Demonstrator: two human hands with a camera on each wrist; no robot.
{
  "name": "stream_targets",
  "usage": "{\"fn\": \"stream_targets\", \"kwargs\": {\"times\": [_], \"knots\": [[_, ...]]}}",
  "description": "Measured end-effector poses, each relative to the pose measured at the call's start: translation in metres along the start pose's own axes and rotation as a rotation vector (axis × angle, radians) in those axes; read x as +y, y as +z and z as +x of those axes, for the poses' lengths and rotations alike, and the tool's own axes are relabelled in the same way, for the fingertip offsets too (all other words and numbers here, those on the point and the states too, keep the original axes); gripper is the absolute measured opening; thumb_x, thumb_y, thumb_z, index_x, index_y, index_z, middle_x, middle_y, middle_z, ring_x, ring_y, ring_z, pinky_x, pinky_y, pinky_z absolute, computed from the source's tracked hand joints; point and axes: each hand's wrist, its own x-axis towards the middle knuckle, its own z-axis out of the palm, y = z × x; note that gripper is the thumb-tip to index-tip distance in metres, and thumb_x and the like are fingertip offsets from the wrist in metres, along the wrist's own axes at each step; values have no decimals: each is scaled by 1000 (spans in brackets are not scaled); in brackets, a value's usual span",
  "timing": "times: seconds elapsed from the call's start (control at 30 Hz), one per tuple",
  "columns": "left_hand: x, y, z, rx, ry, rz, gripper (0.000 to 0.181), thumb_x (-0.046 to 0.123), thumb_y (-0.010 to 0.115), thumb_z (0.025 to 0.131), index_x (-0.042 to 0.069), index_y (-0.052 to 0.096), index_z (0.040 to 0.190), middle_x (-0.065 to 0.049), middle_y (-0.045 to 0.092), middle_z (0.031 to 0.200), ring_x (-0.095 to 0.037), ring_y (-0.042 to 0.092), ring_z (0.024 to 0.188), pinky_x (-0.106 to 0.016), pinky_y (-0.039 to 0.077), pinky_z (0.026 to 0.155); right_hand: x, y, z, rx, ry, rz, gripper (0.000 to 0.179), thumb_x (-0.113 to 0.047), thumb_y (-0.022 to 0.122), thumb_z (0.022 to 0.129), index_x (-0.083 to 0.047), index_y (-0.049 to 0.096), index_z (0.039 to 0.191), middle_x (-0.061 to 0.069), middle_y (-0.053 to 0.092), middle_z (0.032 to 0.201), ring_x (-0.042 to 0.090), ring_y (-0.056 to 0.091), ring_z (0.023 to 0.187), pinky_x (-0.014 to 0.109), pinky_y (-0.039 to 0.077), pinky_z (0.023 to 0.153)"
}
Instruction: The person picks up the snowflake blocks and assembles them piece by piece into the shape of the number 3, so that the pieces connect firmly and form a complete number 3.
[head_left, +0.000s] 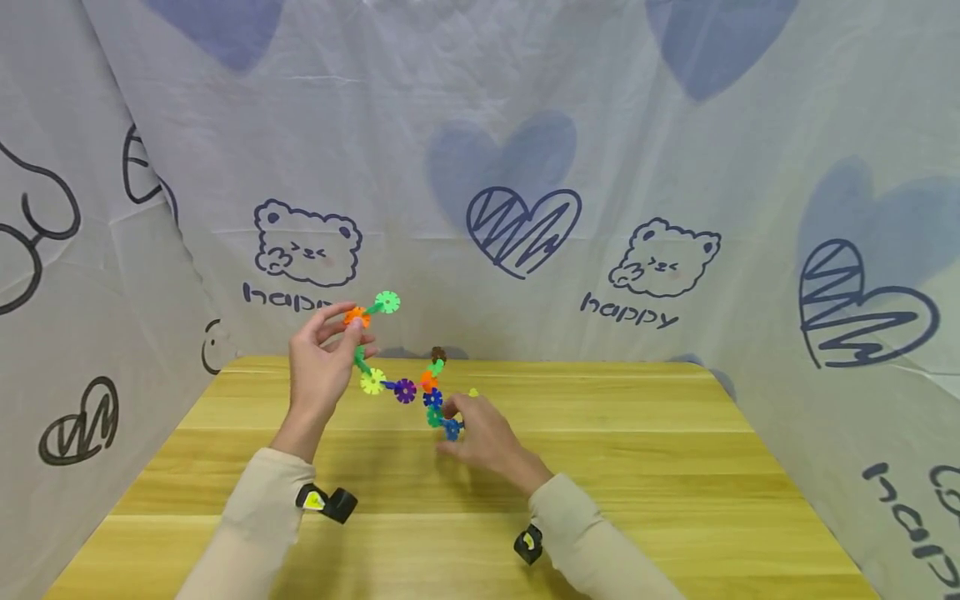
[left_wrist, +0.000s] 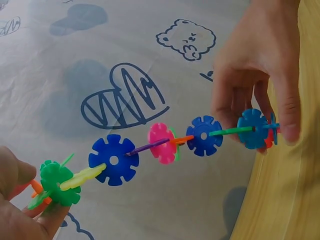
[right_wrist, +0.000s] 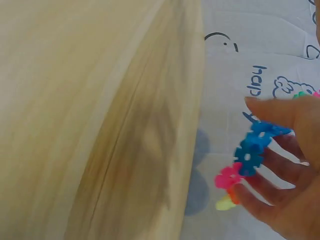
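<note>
A chain of interlocking plastic snowflake discs (head_left: pixel 405 391) in several colours hangs between the two hands above the table. High on the left, my left hand (head_left: pixel 321 364) pinches an orange disc (head_left: pixel 357 317) between thumb and fingers, with a light green disc (head_left: pixel 387 302) sticking out beyond it. My right hand (head_left: pixel 486 440) is lower, its thumb and fingers curled round the chain by the blue discs (right_wrist: pixel 248 156). Past these, the right wrist view shows a pink disc (right_wrist: pixel 228 176) and a yellow one (right_wrist: pixel 226 203). A short branch ends in a brown disc (head_left: pixel 438 355).
The wooden table (head_left: pixel 637 467) lies under both hands. A pale cloth (head_left: pixel 420 167) printed with hearts and bears hangs behind it and at both sides. Black cameras sit on the left wrist (head_left: pixel 327 502) and the right wrist (head_left: pixel 528 543).
</note>
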Motion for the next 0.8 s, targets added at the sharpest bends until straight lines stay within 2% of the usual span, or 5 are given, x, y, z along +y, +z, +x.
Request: {"fn": "stream_targets", "kwargs": {"times": [0.13,0.27,0.5,0.63,0.8], "knots": [[-2,-3,2,45,9,-25,28,9,63,102,-1,63,128,-17,65,112,-4,76,81,-27,64,75,3,-2,-1,124,-36,-9,26,-20,85,86,-9,72,106,4,75,103,20,62,90,27,53,77],[-4,-10,3,46,24,8,27,15,67,101,-3,66,121,-6,70,105,-2,76,82,-25,63,74,5,-12,-2,226,-91,1,23,-17,86,85,-8,77,103,5,78,101,23,68,91,32,56,80],[-12,-35,2,-96,68,202,37,30,72,98,-1,72,118,18,74,95,4,74,88,-12,58,80,13,-36,-6,324,-166,59,22,-9,87,83,-5,79,102,9,80,101,25,73,95,44,60,88],[-15,-42,0,-157,30,251,39,35,73,97,1,74,118,8,78,99,2,74,89,-13,56,79,18,-48,-8,379,-196,99,19,-6,85,84,0,79,101,13,79,98,26,73,90,45,62,83],[-15,-43,-1,-177,8,313,43,39,70,99,2,72,121,-11,63,135,-13,76,104,-12,55,82,19,-58,-9,412,-193,95,22,-8,85,84,1,79,103,14,79,97,26,73,88,42,62,80]]}}
